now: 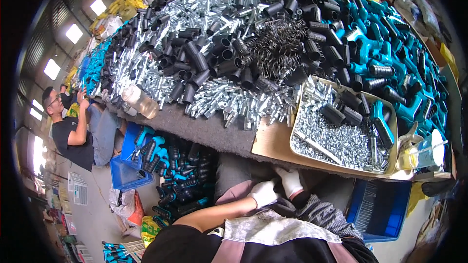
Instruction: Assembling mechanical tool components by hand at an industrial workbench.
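Note:
Both my hands wear white gloves and are low over my lap, just below the table's front edge. My left hand (263, 194) is curled closed beside some dark fabric; whatever its fingers hold is hidden. Close to its right is my right hand (292, 183), partly in shadow under the table edge, its fingers too dim to read. On the table above them stands a beige tray (394, 152) of small metal parts (329, 139), with several black tubes (352, 115) and a teal-and-black tool handle (382, 122) in it.
Heaped across the table are black springs (280, 46), metal shafts (170, 24) and teal handles (373, 51). A plastic bottle (140, 101) and a cup (422, 153) stand near the front edge. Blue crates (127, 175) are on the floor. At the left, a person (78, 126) sits.

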A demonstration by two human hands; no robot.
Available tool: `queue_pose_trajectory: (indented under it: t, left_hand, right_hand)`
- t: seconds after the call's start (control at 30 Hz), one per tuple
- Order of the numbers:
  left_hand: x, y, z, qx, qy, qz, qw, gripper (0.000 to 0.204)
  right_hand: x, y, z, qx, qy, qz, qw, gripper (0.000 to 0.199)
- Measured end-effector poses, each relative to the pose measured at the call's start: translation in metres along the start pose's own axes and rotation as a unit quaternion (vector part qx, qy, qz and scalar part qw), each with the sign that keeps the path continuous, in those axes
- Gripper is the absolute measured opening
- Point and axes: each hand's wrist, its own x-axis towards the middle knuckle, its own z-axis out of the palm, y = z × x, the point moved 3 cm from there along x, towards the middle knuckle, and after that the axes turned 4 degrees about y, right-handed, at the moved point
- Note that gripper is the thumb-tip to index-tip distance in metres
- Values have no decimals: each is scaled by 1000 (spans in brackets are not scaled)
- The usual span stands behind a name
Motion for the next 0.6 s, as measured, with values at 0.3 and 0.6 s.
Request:
queue_pose_trajectory:
  t: [0.3,0.6]
  left_hand:
    - [14,-31,36,0,5,-2,1000,34]
    - [14,-36,45,-31,28,-82,996,34]
  right_hand:
    - [15,41,7,-115,89,-91,985,27]
    - [27,53,15,-467,37,-87,879,34]
